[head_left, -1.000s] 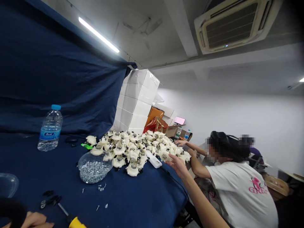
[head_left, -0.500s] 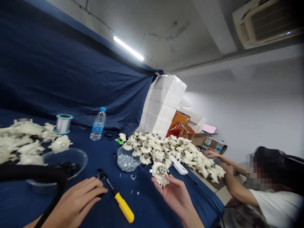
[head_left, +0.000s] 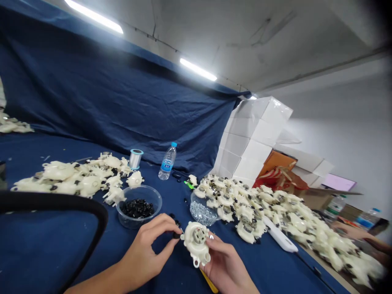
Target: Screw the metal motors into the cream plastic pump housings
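In my right hand is a cream plastic housing with a round metal-looking motor part facing up. My left hand pinches a small black part between thumb and fingertips, right at the housing's left lug. Whether the black part is seated on the lug, I cannot tell. Below the housing, the yellow handle of a screwdriver shows, its shaft hidden. More small black parts lie just behind my left fingertips.
A clear bowl holds black parts; a clear tub holds screws. Cream housings are piled left and right. A wire spool, a water bottle and a white corded device stand about. Another person's hand is far right.
My left hand has risen from the table to the housing, now pinching a small black part. My right hand has brought the housing leftward, over the screwdriver. The view has swung left.
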Action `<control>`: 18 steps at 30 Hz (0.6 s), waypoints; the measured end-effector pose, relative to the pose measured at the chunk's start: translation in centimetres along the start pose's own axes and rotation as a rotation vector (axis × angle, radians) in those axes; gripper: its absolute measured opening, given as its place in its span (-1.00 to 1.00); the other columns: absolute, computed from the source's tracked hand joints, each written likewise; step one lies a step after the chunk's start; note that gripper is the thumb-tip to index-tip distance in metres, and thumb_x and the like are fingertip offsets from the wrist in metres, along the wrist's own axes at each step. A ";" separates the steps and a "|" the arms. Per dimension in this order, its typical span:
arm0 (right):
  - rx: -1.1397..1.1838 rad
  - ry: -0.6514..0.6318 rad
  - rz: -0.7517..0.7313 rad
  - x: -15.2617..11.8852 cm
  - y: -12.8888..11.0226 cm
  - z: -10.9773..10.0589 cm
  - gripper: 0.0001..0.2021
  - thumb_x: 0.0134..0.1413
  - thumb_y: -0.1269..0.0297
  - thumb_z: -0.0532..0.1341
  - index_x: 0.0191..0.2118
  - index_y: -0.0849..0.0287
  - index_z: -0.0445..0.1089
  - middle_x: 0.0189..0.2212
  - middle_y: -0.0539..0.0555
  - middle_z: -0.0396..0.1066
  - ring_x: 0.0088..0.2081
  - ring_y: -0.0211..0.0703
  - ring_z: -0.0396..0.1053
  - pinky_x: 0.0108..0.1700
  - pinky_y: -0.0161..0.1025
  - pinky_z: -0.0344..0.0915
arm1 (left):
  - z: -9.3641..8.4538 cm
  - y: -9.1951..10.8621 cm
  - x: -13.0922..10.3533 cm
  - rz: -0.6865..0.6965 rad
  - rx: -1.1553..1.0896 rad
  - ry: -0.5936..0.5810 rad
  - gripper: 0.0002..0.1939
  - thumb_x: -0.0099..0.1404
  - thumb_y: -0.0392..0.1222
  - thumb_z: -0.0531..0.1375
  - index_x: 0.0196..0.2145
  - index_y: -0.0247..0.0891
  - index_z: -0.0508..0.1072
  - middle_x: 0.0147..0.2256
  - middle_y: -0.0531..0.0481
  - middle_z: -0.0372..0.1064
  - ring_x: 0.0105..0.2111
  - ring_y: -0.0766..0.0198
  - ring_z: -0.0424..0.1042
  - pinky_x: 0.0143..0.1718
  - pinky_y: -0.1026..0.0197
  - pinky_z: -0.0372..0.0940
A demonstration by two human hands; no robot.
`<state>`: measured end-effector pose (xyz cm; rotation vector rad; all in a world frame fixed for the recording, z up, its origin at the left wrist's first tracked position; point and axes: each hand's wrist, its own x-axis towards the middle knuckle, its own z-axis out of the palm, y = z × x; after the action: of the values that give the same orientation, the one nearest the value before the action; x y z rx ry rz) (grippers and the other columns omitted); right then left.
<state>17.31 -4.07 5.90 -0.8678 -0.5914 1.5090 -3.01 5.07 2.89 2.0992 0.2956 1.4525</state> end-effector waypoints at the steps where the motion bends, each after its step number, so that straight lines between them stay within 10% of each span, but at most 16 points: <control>1: -0.008 -0.012 0.006 0.4 0.0 0.2 -0.54 -0.18 0.44 0.51 -0.06 0.24 0.53 -0.24 0.15 0.63 -0.27 -0.08 0.59 -0.19 -0.26 0.47 | 0.0 -0.1 0.1 -0.028 -0.013 0.013 -0.84 0.38 -0.37 0.16 -0.16 -0.18 0.49 -0.25 -0.02 0.47 -0.26 0.26 0.47 -0.19 0.22 0.41; 18: -0.121 -0.118 0.047 2.7 0.7 -0.4 -0.45 -0.18 0.41 0.52 0.02 0.12 0.47 -0.10 0.12 0.59 -0.13 0.12 0.61 -0.02 -0.10 0.46 | 0.2 -1.7 -0.1 -0.260 -0.177 -0.047 -0.72 0.42 -0.25 0.15 -0.02 -0.07 0.60 -0.23 -0.02 0.51 -0.25 0.26 0.56 -0.23 0.23 0.54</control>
<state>17.26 -1.59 4.61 -0.8951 -0.7596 1.5878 -2.67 6.40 1.84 1.8730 0.3914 1.2282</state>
